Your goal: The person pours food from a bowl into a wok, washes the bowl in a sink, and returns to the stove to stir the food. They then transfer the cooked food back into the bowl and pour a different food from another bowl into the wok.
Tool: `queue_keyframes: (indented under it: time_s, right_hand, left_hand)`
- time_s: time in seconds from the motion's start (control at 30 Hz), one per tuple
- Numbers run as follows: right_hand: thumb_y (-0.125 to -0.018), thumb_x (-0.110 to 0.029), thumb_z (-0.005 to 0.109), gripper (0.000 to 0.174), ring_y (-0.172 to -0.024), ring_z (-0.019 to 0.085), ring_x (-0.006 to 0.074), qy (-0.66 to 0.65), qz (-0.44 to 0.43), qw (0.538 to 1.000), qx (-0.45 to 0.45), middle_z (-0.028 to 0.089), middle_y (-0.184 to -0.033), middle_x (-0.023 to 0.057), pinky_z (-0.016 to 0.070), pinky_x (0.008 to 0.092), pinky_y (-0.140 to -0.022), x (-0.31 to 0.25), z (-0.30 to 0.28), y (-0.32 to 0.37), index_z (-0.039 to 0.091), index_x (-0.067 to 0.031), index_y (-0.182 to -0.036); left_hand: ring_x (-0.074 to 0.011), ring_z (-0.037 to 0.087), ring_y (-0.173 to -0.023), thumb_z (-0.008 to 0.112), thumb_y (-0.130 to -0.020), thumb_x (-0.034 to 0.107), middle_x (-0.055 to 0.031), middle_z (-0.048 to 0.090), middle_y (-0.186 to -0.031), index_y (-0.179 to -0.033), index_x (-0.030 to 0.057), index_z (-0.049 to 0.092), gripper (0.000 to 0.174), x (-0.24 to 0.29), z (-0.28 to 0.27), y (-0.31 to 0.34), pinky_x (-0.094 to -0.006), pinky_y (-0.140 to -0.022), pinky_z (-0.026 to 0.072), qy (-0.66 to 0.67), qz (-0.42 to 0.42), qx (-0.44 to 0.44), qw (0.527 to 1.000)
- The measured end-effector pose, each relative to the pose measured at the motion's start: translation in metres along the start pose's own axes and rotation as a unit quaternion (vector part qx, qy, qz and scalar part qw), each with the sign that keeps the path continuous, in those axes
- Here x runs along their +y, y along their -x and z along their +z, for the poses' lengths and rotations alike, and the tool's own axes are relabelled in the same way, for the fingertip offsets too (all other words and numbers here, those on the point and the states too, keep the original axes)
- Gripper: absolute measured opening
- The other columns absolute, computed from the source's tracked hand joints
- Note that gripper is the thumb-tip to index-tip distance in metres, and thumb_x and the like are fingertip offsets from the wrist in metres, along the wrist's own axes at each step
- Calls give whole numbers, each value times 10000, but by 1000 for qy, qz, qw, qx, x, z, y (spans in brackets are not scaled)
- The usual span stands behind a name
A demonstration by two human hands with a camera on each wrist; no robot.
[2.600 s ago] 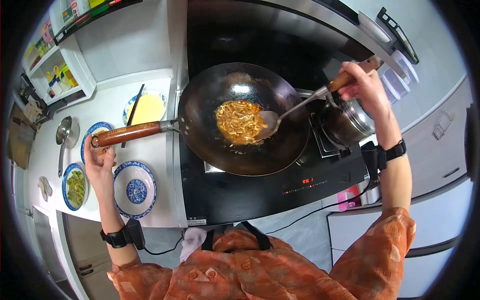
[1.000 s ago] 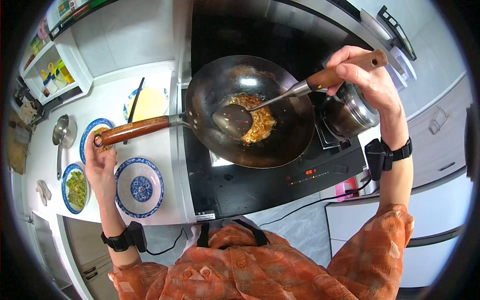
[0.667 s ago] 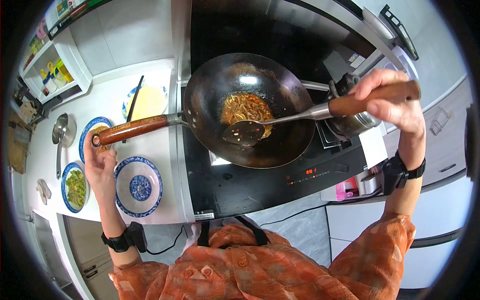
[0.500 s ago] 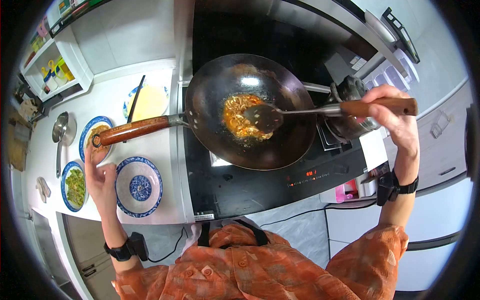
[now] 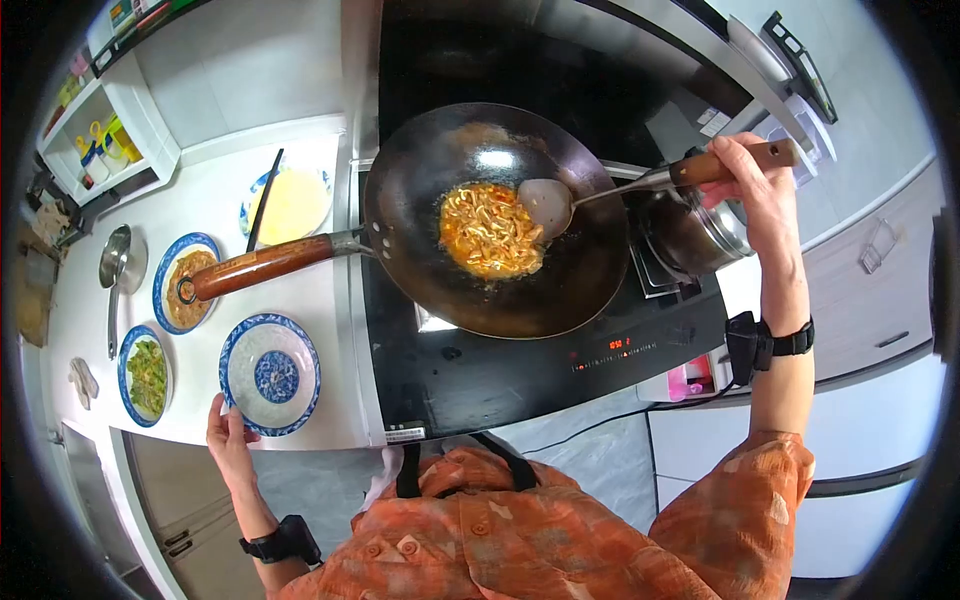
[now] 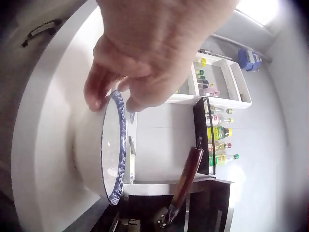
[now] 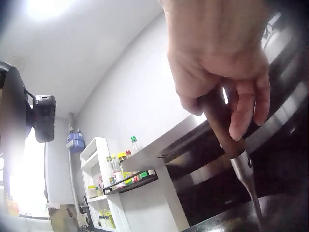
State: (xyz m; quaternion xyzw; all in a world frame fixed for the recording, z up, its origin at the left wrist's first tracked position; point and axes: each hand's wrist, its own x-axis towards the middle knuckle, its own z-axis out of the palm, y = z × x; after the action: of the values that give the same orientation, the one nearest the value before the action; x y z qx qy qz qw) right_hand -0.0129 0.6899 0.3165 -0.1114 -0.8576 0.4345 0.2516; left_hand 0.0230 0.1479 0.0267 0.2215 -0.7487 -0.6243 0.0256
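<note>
In the head view my left hand (image 5: 232,448) is at the near edge of a white bowl with a blue rim and blue centre pattern (image 5: 277,378). The left wrist view shows thumb and fingers pinching this bowl's rim (image 6: 118,145) from both sides. My right hand (image 5: 762,195) grips the wooden handle of a wok spatula (image 5: 548,208). Its blade rests inside the black wok (image 5: 585,285), at the right edge of saucy, shredded brownish food (image 5: 490,232). No hand is on the wok's long wooden handle (image 5: 265,266), which points left over the counter.
A bowl of yellow liquid (image 5: 295,207) has chopsticks (image 5: 264,200) across it. Farther left are a dish of brownish food (image 5: 187,290), a bowl of chopped greens (image 5: 148,378) and a metal ladle (image 5: 113,258). A lidded steel pot (image 5: 690,235) stands right of the wok.
My left hand has let go of the wok handle and moved down to the bowl's rim. The spatula, earlier lifted and turned over the food, has shifted right beside it.
</note>
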Motion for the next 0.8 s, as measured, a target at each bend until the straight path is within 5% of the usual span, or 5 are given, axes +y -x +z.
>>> queue_keyframes:
  time_s: [0.27,0.4,0.53,0.6,0.8]
  right_hand:
    - [-820,-213,630,223,-567,571,106,66,-107,992,-29,603,-762,47,451,212,-512,-12,-11,20,605,-1,-884]
    - [-820,-164,635,193,-638,607,125,41,-76,996,11,614,-790,54,476,213,-569,-35,-4,81,609,-9,-931]
    - [-809,-111,645,180,-678,614,125,37,-79,994,62,618,-809,63,475,207,-600,3,8,112,603,5,-940]
    - [-803,-82,647,173,-677,614,134,22,-97,991,93,618,-816,77,486,213,-611,13,14,127,600,24,-931]
    - [-809,-93,641,191,-684,623,147,0,-42,990,136,614,-831,101,486,208,-597,3,25,164,588,41,-935]
  left_hand:
    - [-51,487,-553,511,-856,40,3,524,-704,-1279,-17,389,444,-16,6,-13,-178,-465,434,38,37,-34,998]
    - [-53,489,-561,517,-872,96,2,531,-709,-1248,-16,429,402,-10,9,-12,-180,-474,427,59,62,-53,995]
    - [-85,488,-582,472,-907,198,-32,545,-736,-1174,-24,486,347,-39,24,-19,-217,-495,423,68,103,47,991]
    - [-112,495,-611,466,-904,171,-63,550,-761,-1153,-34,489,324,-56,24,-19,-244,-541,438,-61,163,137,975]
    - [-215,525,-761,438,-882,112,-124,523,-967,-1093,4,520,250,-44,30,-3,-291,-641,433,-210,258,129,934]
